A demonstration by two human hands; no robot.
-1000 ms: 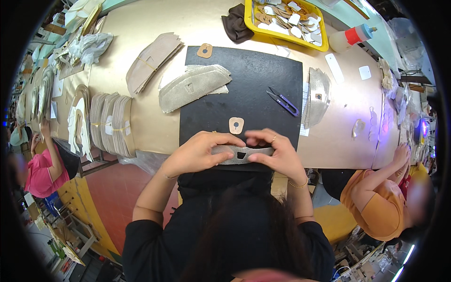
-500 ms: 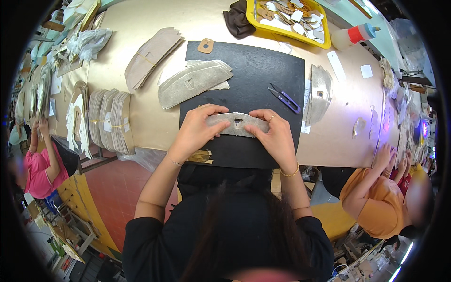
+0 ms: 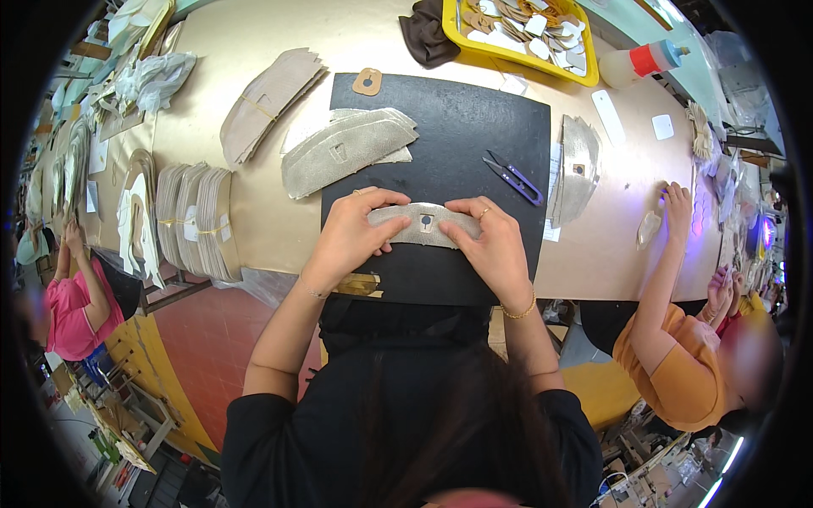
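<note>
A curved, silvery-grey leather piece [image 3: 425, 238] with a keyhole-shaped cutout at its middle is held between both hands over a black mat [image 3: 483, 114]. My left hand [image 3: 358, 230] pinches its left end, thumb on the upper face. At the right end my right hand [image 3: 491, 235] grips it the same way, thumb near the cutout. Beyond the hands lies a pile of like grey pieces [image 3: 347, 154]. Purple thread snips [image 3: 514, 176] rest on the mat's right part, and a small tan piece with a hole [image 3: 367, 82] lies at its far edge.
Right of the mat lies another grey stack [image 3: 577, 169]. Tied bundles [image 3: 196, 220] stand at left, a beige bundle [image 3: 273, 100] farther back. A yellow tray [image 3: 517, 57] of small cut pieces and a red-banded bottle [image 3: 639, 63] are at the back. A co-worker in orange [image 3: 682, 360] reaches in from the right.
Both my hands keep their hold on the leather piece, with barely any movement. The orange-sleeved co-worker's arm has stretched farther over the table toward a small clear item.
</note>
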